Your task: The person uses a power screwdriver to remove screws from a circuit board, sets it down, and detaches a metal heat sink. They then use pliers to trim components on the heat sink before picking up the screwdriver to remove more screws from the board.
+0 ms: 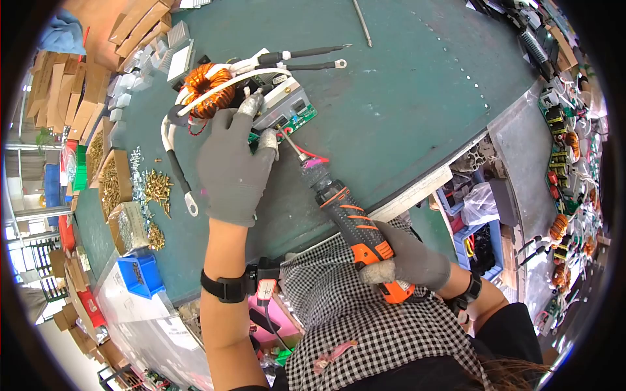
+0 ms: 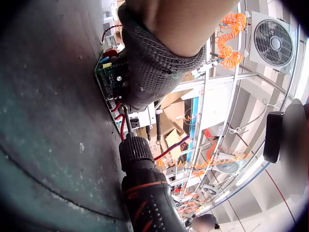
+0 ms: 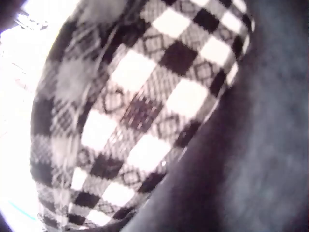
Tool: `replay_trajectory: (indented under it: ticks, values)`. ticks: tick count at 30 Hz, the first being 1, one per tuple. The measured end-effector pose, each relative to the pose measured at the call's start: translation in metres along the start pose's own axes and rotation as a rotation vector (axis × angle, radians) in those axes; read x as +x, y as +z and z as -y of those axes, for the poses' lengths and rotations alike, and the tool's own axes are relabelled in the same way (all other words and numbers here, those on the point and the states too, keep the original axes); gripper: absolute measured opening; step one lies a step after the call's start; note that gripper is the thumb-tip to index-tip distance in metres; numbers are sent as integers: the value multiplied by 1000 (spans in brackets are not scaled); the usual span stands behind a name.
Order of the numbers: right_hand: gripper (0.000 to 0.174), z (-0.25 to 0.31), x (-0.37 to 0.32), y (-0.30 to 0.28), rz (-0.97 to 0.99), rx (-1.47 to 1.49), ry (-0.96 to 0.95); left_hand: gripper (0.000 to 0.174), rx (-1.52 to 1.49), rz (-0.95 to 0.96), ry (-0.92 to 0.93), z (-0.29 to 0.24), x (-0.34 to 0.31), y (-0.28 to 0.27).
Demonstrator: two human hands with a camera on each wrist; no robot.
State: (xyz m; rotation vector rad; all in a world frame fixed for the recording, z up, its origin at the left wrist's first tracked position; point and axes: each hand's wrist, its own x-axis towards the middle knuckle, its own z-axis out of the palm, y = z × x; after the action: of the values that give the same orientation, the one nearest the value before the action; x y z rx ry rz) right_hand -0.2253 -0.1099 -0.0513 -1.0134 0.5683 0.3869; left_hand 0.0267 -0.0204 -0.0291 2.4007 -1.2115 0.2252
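A green circuit board (image 1: 301,120) with a grey metal block (image 1: 285,103) lies on the green tabletop, beside a copper-wound toroid coil (image 1: 207,90). My gloved left hand (image 1: 236,166) holds this board, its pale-tipped thumb and forefinger on the near side and over the top. In my gloved right hand (image 1: 417,257) I grip an orange and black cordless screwdriver (image 1: 355,225). Its thin bit (image 1: 291,143) meets the board's near edge, close to the left thumb. The left wrist view shows the screwdriver (image 2: 145,188) angled toward the board (image 2: 112,77). Checkered cloth (image 3: 140,111) fills most of the right wrist view.
Thick cables with ring terminals (image 1: 190,203) spread from the coil. Loose brass fasteners (image 1: 158,189) lie at left, near open cardboard boxes (image 1: 116,179) and a blue bin (image 1: 141,274). A metal rod (image 1: 362,23) lies at the far side. Blue crates (image 1: 490,251) stand below the table edge.
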Motion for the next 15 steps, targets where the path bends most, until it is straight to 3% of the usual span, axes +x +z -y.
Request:
replay_trajectory:
  ticks: [6, 10, 15]
  values:
    - [98, -22, -30, -3, -96, -395, -333, 48, 25, -44, 14, 5, -1, 4]
    - [95, -31, -57, 1, -136, -603, -85, 53, 22, 32, -9, 5, -3, 1]
    - [92, -45, -59, 5, -315, -750, -270, 58, 50, 141, 10, 4, -3, -13]
